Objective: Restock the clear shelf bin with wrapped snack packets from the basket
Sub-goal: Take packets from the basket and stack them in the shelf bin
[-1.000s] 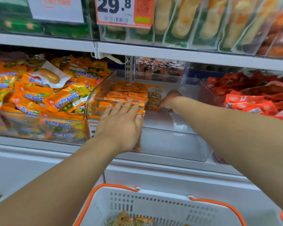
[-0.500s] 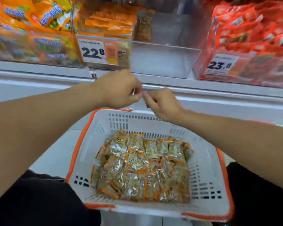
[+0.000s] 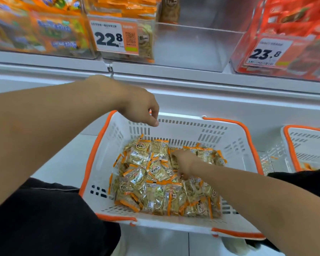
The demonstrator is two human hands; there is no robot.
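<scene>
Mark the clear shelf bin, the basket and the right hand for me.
clear shelf bin (image 3: 192, 47): head view, bare front wall right of the 22.8 price tag.
basket (image 3: 185, 132): head view, slotted white far wall.
right hand (image 3: 185, 163): head view, back of the hand, down among the packets.

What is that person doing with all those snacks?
A person is filling a shop shelf. Their right hand is down among the wrapped snack packets in the white basket, reaching for some. The left hand hangs over the basket's back rim, fingers loosely curled, holding nothing. Up above, the clear shelf bin has only a few packets on its left side, with plenty of room left.
</scene>
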